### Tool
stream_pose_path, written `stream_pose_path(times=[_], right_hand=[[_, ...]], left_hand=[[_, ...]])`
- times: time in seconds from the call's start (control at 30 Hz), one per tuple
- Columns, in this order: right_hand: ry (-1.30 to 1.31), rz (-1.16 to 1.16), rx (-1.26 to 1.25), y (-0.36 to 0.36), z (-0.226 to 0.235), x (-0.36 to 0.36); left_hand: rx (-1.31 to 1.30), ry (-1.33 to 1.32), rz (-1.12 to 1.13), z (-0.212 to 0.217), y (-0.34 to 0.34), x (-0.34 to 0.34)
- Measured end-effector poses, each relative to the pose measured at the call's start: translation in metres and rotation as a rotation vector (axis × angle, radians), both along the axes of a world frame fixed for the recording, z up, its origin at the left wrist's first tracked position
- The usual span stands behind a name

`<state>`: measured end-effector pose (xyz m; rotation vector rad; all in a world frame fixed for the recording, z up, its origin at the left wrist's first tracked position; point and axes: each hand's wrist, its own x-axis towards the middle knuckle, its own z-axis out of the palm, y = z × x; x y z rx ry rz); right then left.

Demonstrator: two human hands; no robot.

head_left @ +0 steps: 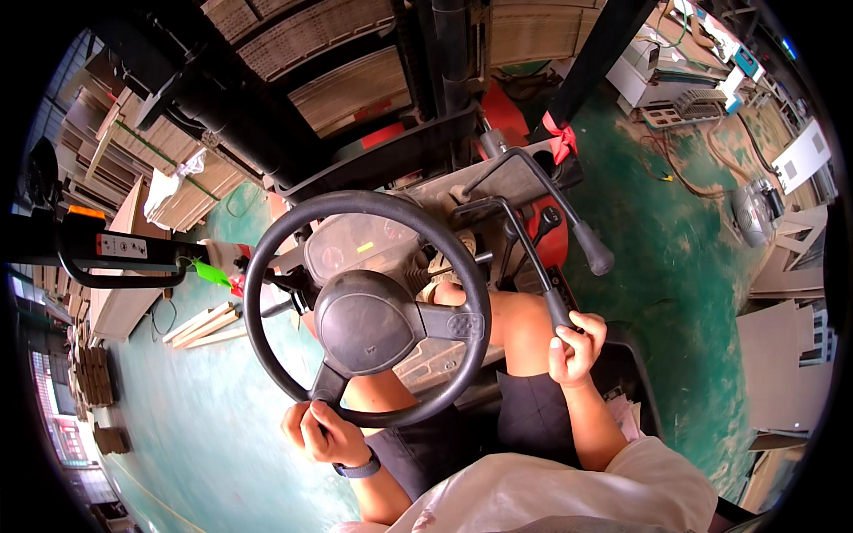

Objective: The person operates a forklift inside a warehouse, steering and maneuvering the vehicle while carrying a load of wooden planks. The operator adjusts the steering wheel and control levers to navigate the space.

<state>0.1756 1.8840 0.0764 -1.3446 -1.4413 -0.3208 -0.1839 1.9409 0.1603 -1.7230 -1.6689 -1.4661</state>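
A person is sitting in a forklift seat, driving. The left hand [322, 433] is gripping the black steering wheel [367, 306] at its six o'clock rim. The right hand [576, 346] is closing around the nearer hydraulic control lever [533, 258], at three o'clock from the wheel; a second lever [569, 213] is standing free beyond. Judging by this, a mast adjustment is underway; next comes gentle lever movement while steering steadily.
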Motion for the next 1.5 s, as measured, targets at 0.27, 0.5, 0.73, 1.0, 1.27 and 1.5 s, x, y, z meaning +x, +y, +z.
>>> stream_pose_path(times=[0.27, 0.5, 0.73, 1.0, 1.27, 1.5], right_hand=[[-0.017, -0.006, -0.003, 0.000, -0.002, 0.000], [-0.005, 0.002, 0.005, 0.001, -0.003, -0.002], [-0.010, 0.004, 0.007, 0.001, -0.009, -0.002], [-0.012, 0.011, 0.003, 0.000, -0.007, -0.004], [-0.023, 0.039, -0.036, -0.002, -0.010, -0.001], [-0.022, 0.015, 0.012, 0.001, -0.012, -0.002]], left_hand=[[-0.008, -0.011, 0.012, 0.000, 0.000, 0.003], [-0.027, -0.009, 0.003, -0.002, -0.002, 0.000], [-0.025, -0.028, 0.012, -0.009, -0.001, -0.002], [-0.010, -0.028, 0.046, -0.012, -0.004, -0.003], [-0.002, -0.043, 0.075, -0.021, -0.005, -0.009], [0.016, -0.022, 0.064, -0.021, -0.002, -0.007]])
